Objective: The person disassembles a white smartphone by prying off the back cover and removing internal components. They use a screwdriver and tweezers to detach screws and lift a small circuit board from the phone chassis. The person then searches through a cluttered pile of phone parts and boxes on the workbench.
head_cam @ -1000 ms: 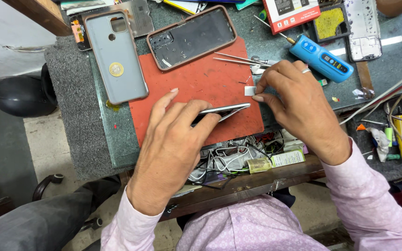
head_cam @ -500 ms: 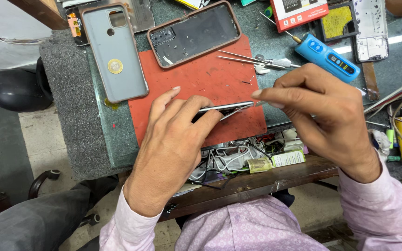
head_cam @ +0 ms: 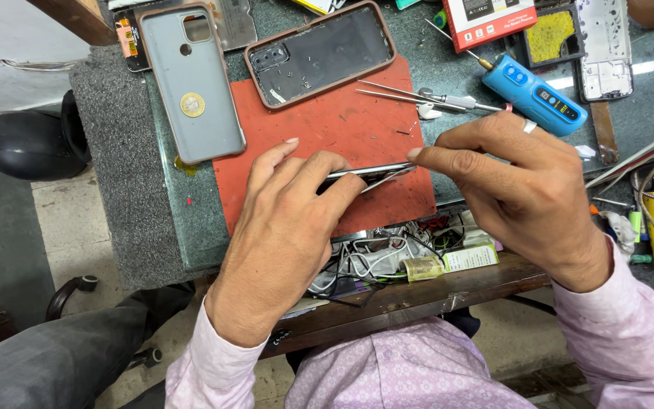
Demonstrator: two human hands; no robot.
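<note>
Two hands are closed on one thin phone (head_cam: pixel 369 173), which is held on edge above the red mat (head_cam: pixel 327 129) near the front of the counter (head_cam: pixel 115 174). The left hand (head_cam: pixel 285 227) is curled over the phone from the near side, its fingers (head_cam: pixel 342 185) pressed along the upper edge, so that the slim body is steadied and kept from tipping. The right hand (head_cam: pixel 516 185) is pinched at the phone's right end, forefinger and thumb drawn nearly together; whether a small part or pick is gripped between them cannot be told. The edge-on hold leaves the seam of the phone turned up toward the eye, which looks to be why it is not laid flat.

The mat appears to have been spread as a soft, bright ground on which tiny parts show. Within easy reach of the right hand, tweezers (head_cam: pixel 403 92) and a blue electric screwdriver (head_cam: pixel 535 92) are laid. A grey phone cover (head_cam: pixel 191 83) and an opened phone in a brown case (head_cam: pixel 323 53) are set well apart at the back, out of the working space. Loose wires (head_cam: pixel 365 261) are bundled in a shelf under the counter's edge.
</note>
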